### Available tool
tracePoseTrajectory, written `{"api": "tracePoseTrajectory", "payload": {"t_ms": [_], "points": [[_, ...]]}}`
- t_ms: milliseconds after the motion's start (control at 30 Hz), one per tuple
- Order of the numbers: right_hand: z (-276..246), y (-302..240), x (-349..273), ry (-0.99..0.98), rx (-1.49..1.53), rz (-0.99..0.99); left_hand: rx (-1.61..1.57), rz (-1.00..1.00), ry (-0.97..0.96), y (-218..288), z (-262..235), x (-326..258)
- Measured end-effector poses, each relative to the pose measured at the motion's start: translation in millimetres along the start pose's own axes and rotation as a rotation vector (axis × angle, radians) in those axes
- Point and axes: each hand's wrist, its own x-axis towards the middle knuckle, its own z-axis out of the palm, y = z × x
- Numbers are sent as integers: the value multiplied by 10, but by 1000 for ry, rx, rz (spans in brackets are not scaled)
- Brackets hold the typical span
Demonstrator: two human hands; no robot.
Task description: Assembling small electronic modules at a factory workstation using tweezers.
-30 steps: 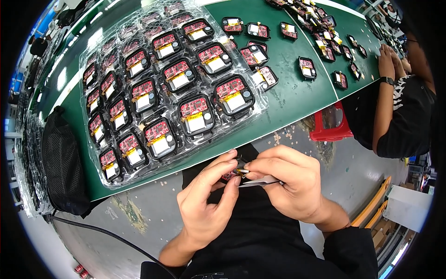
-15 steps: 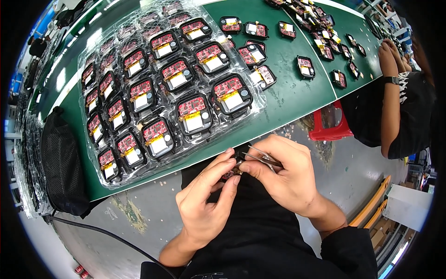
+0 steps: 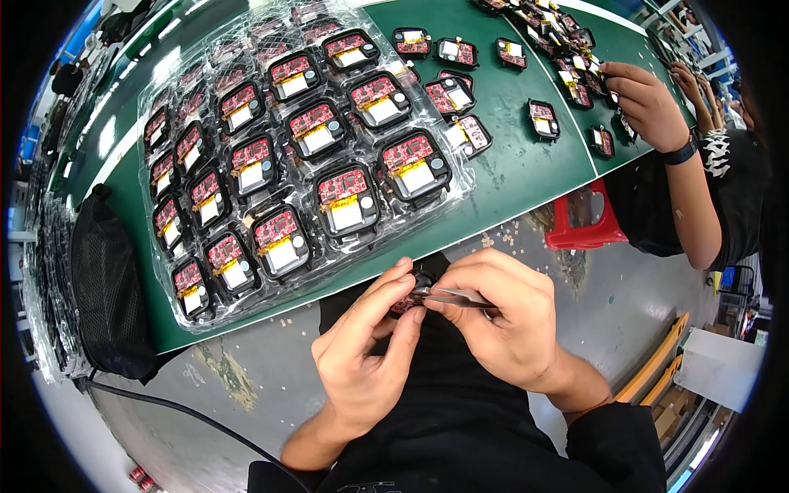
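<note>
Over my lap, my left hand pinches a small black device housing between thumb and fingers. Part of a red circuit board shows inside it, and my fingertips cover most of the rest. A pair of metal tweezers is gripped in my right hand, its tips pointing left at the housing. Thumb and forefinger of that hand are close against the housing too. Whether the tips grasp any small part cannot be made out.
Clear plastic trays of similar housings with red boards lie on the green table. Loose units and a heap sit farther right. A co-worker's hand reaches over them. A black mesh bag stands left, a red stool right.
The tweezers have swung down to lie nearly level, with their arms closer together. My left hand has barely moved. The co-worker's hand has reached in over the loose units.
</note>
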Motion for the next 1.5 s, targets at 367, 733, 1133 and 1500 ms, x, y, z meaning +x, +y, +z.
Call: {"api": "tracePoseTrajectory", "payload": {"t_ms": [367, 733, 1133, 1500], "points": [[37, 12, 38, -6, 48, 26, 185, 110, 11, -10, 33, -21], [22, -5, 22, 36, 10, 32, 297, 226, -37, 12, 59, 14], [74, 10, 9, 37, 64, 68, 251, 182, -42, -5, 35, -3], [42, 37, 71, 12, 88, 208, 146, 95, 8, 25, -11, -3]]}}
